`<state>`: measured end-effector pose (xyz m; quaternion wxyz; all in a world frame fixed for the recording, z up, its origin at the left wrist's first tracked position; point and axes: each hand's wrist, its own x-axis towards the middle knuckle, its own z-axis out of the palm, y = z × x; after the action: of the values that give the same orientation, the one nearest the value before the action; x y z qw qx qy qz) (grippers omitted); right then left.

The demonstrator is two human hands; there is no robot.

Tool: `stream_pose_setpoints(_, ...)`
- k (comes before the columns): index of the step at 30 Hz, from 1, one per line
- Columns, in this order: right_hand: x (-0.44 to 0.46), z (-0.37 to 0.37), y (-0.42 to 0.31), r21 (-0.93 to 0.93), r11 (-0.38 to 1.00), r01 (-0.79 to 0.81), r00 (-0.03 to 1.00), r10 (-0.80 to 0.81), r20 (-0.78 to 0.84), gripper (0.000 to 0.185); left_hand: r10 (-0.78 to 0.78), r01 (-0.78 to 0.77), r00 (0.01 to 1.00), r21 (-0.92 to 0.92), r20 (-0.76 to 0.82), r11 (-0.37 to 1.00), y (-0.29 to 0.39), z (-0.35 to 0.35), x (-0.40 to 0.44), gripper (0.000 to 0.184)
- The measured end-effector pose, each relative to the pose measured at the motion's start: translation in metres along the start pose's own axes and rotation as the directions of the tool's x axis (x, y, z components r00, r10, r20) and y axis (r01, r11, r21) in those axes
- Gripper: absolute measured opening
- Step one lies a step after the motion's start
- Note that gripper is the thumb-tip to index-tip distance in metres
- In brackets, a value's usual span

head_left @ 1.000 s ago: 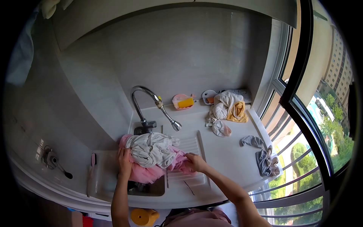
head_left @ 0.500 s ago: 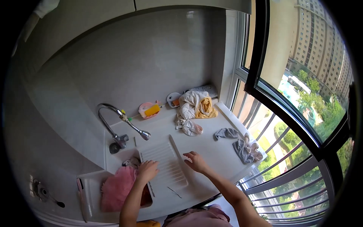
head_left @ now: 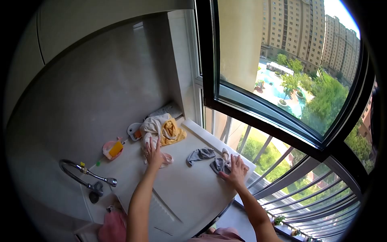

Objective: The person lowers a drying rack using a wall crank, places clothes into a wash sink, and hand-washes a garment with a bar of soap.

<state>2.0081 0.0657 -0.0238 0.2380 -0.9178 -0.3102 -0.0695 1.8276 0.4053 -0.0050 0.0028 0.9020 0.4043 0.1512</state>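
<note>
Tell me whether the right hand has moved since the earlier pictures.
Yes: the right hand has moved away from the faucet, toward the window frame.

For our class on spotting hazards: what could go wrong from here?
The grey cloth by the right hand lies near the edge of the counter, so a careless sweep might push it off. The pale and yellow clothes by the left hand lie beside a small white dish, so dragging them could knock it.
</note>
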Motion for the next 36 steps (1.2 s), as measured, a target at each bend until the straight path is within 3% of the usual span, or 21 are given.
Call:
stream_pose_setpoints(3, 0.007, 0.011, -0.016, -0.05, 0.995, 0.083, 0.983, -0.073, 0.166, 0.096, -0.091, 0.091, 0.996, -0.036, -0.006, 0.995, -0.017, 0.017, 0.032, 0.107)
stream_pose_setpoints(5, 0.014, 0.013, -0.019, -0.061, 0.986, 0.156, 0.977, -0.145, 0.155, 0.078, -0.197, 0.213, 0.951, -0.046, 0.238, 0.976, -0.015, 0.0, 0.041, 0.105)
stream_pose_setpoints(6, 0.02, 0.022, -0.01, -0.069, 0.985, 0.16, 0.977, -0.148, 0.154, 0.078, -0.193, 0.204, 0.952, -0.023, 0.236, 0.979, -0.009, -0.015, 0.039, 0.101)
stream_pose_setpoints(9, 0.031, 0.031, 0.002, 0.181, 0.958, 0.225, 0.97, -0.238, 0.053, 0.03, -0.131, 0.139, 0.956, -0.012, 0.264, 0.99, -0.01, -0.027, 0.038, 0.098)
stream_pose_setpoints(11, 0.036, 0.035, 0.006, 0.313, 0.942, 0.121, 0.985, -0.153, 0.081, 0.032, -0.153, 0.158, 0.963, -0.003, 0.224, 0.988, -0.015, -0.005, 0.029, 0.086)
stream_pose_setpoints(13, 0.038, 0.018, -0.012, 0.387, 0.912, 0.134, 0.981, -0.177, 0.077, 0.032, -0.131, 0.091, 0.96, 0.166, 0.249, 0.982, -0.018, 0.008, 0.016, 0.066)
stream_pose_setpoints(14, 0.042, 0.012, -0.021, 0.456, 0.88, 0.134, 0.98, -0.184, 0.068, 0.032, -0.104, 0.072, 0.974, 0.159, 0.201, 0.985, -0.016, 0.008, 0.007, 0.045)
stream_pose_setpoints(15, 0.048, 0.011, -0.028, 0.511, 0.849, 0.137, 0.966, -0.229, 0.121, 0.033, -0.117, 0.084, 0.973, 0.167, 0.199, 0.982, -0.017, 0.015, 0.005, 0.045)
stream_pose_setpoints(18, 0.071, 0.04, -0.043, 0.255, 0.817, 0.517, 0.847, -0.531, -0.015, 0.041, -0.113, 0.092, 0.976, 0.117, 0.188, 0.989, -0.021, 0.031, 0.002, 0.032)
stream_pose_setpoints(23, 0.08, 0.08, -0.048, 0.214, 0.823, 0.526, 0.815, -0.56, 0.148, 0.044, -0.063, 0.068, 0.996, 0.094, -0.061, 0.993, -0.018, 0.014, -0.026, 0.029)
stream_pose_setpoints(25, 0.072, 0.075, -0.045, 0.187, 0.899, 0.395, 0.893, -0.424, 0.15, 0.045, 0.089, -0.065, 0.967, 0.106, -0.239, 0.992, -0.028, 0.01, -0.032, 0.034)
stream_pose_setpoints(26, 0.067, 0.074, -0.041, 0.105, 0.918, 0.383, 0.913, -0.394, 0.104, 0.05, 0.086, -0.062, 0.967, 0.106, -0.24, 0.992, -0.042, 0.018, -0.028, 0.034)
stream_pose_setpoints(28, 0.053, 0.066, -0.033, 0.059, 0.94, 0.336, 0.939, -0.339, 0.06, 0.053, -0.09, 0.115, 0.989, -0.236, 0.114, 0.965, -0.067, 0.038, -0.016, 0.046)
stream_pose_setpoints(29, 0.047, 0.06, -0.031, 0.019, 0.959, 0.282, 0.959, -0.283, 0.012, 0.057, -0.096, 0.121, 0.989, -0.241, 0.115, 0.963, -0.069, 0.041, -0.016, 0.046)
stream_pose_setpoints(30, 0.041, 0.04, -0.037, 0.045, 0.986, 0.163, 0.97, -0.168, 0.175, 0.069, -0.17, 0.223, 0.966, -0.301, 0.194, 0.927, -0.06, 0.024, -0.02, 0.05)
stream_pose_setpoints(31, 0.033, 0.018, -0.046, 0.045, 0.984, 0.173, 0.967, -0.178, 0.183, 0.069, -0.239, 0.328, 0.931, -0.348, 0.276, 0.878, -0.05, 0.008, -0.03, 0.054)
stream_pose_setpoints(32, 0.021, -0.003, -0.061, -0.011, 0.979, 0.203, 0.966, -0.198, 0.167, 0.073, -0.241, 0.335, 0.939, -0.501, 0.243, 0.798, -0.04, -0.002, -0.053, 0.065)
stream_pose_setpoints(33, 0.015, -0.012, -0.072, -0.066, 0.974, 0.216, 0.968, -0.205, 0.143, 0.077, -0.26, 0.349, 0.935, -0.493, 0.242, 0.797, -0.041, 0.005, -0.064, 0.065)
stream_pose_setpoints(34, 0.019, -0.013, -0.073, 0.004, 0.988, 0.156, 0.952, -0.151, 0.266, 0.08, -0.233, 0.266, 0.961, -0.715, 0.147, 0.646, -0.038, 0.023, -0.068, 0.065)
stream_pose_setpoints(35, 0.009, -0.014, -0.087, 0.011, 0.959, 0.283, 0.956, -0.283, 0.076, 0.079, -0.262, 0.168, 0.964, -0.871, 0.047, 0.462, -0.056, 0.034, -0.089, 0.065)
stream_pose_setpoints(36, 0.004, -0.014, -0.097, 0.029, 0.943, 0.331, 0.941, -0.333, 0.06, 0.079, -0.294, 0.299, 0.935, -0.882, 0.196, 0.364, -0.064, 0.034, -0.1, 0.061)
